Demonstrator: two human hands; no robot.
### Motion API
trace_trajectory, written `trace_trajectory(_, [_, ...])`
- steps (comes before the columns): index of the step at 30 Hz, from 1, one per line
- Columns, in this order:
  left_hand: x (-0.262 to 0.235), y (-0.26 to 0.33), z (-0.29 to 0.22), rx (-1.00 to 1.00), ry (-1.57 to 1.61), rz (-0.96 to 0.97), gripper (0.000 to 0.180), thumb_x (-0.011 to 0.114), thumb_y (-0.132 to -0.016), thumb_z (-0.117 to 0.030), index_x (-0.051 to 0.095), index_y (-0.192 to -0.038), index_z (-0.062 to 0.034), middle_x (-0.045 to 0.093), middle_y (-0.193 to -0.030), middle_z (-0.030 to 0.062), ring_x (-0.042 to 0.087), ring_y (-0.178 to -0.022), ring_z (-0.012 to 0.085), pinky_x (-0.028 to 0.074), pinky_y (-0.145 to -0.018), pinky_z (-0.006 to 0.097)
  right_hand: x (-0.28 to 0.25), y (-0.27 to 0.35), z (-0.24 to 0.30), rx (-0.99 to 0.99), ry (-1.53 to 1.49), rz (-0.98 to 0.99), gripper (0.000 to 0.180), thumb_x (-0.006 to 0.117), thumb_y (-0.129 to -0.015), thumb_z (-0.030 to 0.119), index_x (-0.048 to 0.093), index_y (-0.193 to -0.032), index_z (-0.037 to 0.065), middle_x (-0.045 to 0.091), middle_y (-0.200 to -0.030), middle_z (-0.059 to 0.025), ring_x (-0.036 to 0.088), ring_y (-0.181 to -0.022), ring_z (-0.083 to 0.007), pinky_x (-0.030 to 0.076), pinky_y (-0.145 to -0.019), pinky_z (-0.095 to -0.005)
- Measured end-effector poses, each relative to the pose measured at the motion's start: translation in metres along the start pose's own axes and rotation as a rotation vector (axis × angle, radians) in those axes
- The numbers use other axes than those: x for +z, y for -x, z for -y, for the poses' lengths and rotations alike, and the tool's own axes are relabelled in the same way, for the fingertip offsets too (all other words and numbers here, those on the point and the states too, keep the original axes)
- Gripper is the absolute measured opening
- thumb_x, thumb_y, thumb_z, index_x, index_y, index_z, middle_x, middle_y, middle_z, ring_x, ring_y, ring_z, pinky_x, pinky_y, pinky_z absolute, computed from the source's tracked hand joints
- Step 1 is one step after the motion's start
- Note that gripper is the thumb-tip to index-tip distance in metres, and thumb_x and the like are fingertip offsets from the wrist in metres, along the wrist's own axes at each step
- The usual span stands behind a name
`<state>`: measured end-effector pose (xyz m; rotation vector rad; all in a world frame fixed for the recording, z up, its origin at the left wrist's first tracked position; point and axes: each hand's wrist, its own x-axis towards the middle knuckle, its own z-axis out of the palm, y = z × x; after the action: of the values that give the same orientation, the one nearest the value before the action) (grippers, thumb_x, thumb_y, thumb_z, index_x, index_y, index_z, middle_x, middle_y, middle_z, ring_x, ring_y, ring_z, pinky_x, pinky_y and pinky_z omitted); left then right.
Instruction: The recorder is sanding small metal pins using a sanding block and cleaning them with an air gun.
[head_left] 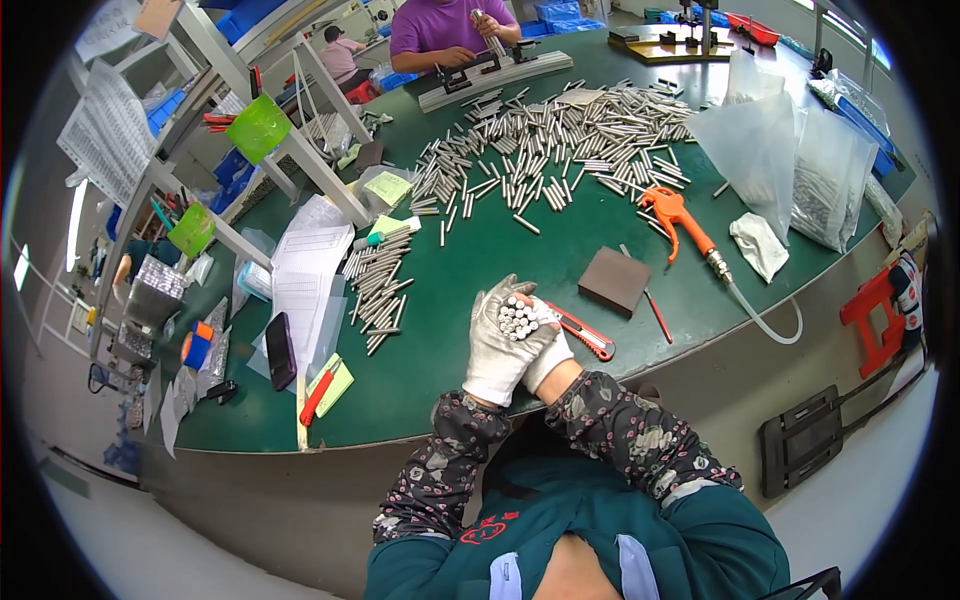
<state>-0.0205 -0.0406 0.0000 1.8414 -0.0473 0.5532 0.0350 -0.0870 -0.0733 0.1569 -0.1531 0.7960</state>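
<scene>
Above the table's near edge, both of my hands are closed around a bundle of metal pins point(517, 319), their round ends facing up. My left hand point(490, 345), in a whitish glove, wraps the bundle's left side. From the right, my right hand point(549, 354), gloved too, presses against it; some of its fingers are hidden. A red utility knife point(583, 332) lies just right of my hands. Beyond it sits a dark brown block point(615, 281), with a thin red stick-like tool point(659, 316) beside it. A large heap of loose metal pins point(560, 140) spreads over the far table.
A smaller pin pile point(378, 285) lies left, by paper sheets point(309, 265), a phone point(280, 350) and a red-handled cutter point(320, 392). Right are an orange air gun point(680, 222) with hose, a white cloth point(760, 246) and plastic bags point(830, 175). A co-worker in purple point(430, 35) works opposite.
</scene>
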Motion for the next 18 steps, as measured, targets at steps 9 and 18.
trace_trajectory(9, [-0.021,0.002,-0.008,-0.153,0.210,-0.144,0.024,0.072,-0.075,-0.002,0.060,-0.096,-0.0033,0.067,-0.092,0.0032,0.062,-0.084,0.0116,0.050,-0.084,0.027,0.038,0.018,-0.015,-0.191,0.811,-0.385,0.031,0.040,-0.098,0.019,0.055,-0.120,0.003,0.063,-0.115,-0.0098,0.061,-0.099,-0.0214,0.048,-0.088,-0.0327])
trace_trajectory(18, [-0.046,0.001,-0.005,-0.160,0.480,-0.044,0.030,0.077,-0.075,-0.004,0.059,-0.099,-0.0040,0.065,-0.088,0.0034,0.060,-0.079,0.0096,0.050,-0.072,0.024,0.084,0.034,0.000,-0.204,1.836,-0.455,0.024,0.048,-0.094,0.017,0.062,-0.106,0.004,0.068,-0.092,-0.0154,0.066,-0.083,-0.0298,0.051,-0.072,-0.0369])
